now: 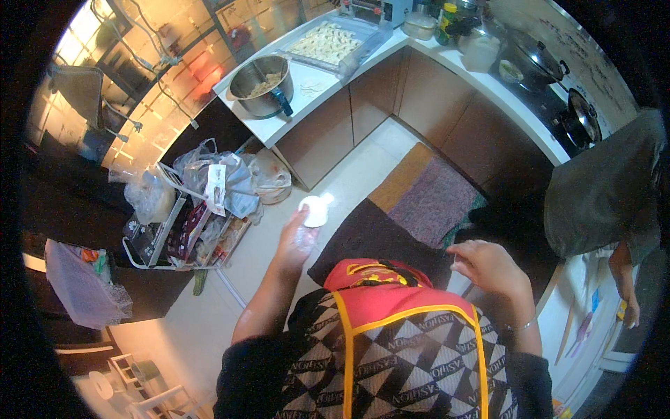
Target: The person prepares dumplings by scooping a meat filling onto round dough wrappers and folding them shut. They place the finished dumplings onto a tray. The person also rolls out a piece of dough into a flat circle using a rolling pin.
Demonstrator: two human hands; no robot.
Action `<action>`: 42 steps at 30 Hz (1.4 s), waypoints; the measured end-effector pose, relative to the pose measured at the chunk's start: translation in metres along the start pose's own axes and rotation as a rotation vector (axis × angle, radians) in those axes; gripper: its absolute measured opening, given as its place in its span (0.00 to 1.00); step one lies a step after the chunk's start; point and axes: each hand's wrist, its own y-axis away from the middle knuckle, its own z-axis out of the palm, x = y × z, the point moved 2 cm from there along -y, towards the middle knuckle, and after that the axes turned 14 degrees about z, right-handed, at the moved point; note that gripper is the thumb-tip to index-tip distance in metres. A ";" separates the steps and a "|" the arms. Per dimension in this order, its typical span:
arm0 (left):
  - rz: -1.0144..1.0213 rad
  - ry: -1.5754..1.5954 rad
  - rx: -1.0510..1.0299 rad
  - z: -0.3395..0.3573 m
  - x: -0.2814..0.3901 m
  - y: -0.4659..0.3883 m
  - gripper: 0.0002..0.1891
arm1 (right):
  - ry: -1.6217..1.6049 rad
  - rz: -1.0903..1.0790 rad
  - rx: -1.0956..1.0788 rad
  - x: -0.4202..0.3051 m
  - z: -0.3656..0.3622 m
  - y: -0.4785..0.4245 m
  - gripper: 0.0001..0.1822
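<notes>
My left hand point(297, 241) is raised in front of my body and grips a thin, round white dough wrapper point(315, 212) by its edge. To the right, my right hand point(487, 266) hovers above the dark floor mat with its fingers loosely bent; I see nothing in it. Ahead on the white counter point(276, 131) stands a steel pot point(260, 86) with a black handle, and a brown minced filling point(266, 85) lies inside. Several flat round wrappers point(312, 88) rest beside the pot. Behind them a tray point(340, 67) bears rows of shaped dumplings point(327, 43).
A cart point(157, 256) piled with plastic bags point(225, 173) stands left on the floor. At right, another person's hand point(631, 309) hangs below a grey garment point(602, 194). A covered wok point(539, 60) sits on the hob. A striped rug point(419, 194) covers the floor ahead.
</notes>
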 end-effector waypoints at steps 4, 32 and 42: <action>0.129 0.037 0.112 -0.040 0.045 -0.004 0.18 | 0.070 -0.055 -0.059 -0.036 -0.009 -0.044 0.15; 0.453 0.126 0.461 0.023 0.099 -0.215 0.20 | -0.023 -0.807 0.095 -0.127 -0.155 -0.546 0.10; 0.465 0.159 0.552 0.062 0.103 -0.294 0.20 | 0.602 -1.132 0.162 -0.265 -0.099 -0.684 0.05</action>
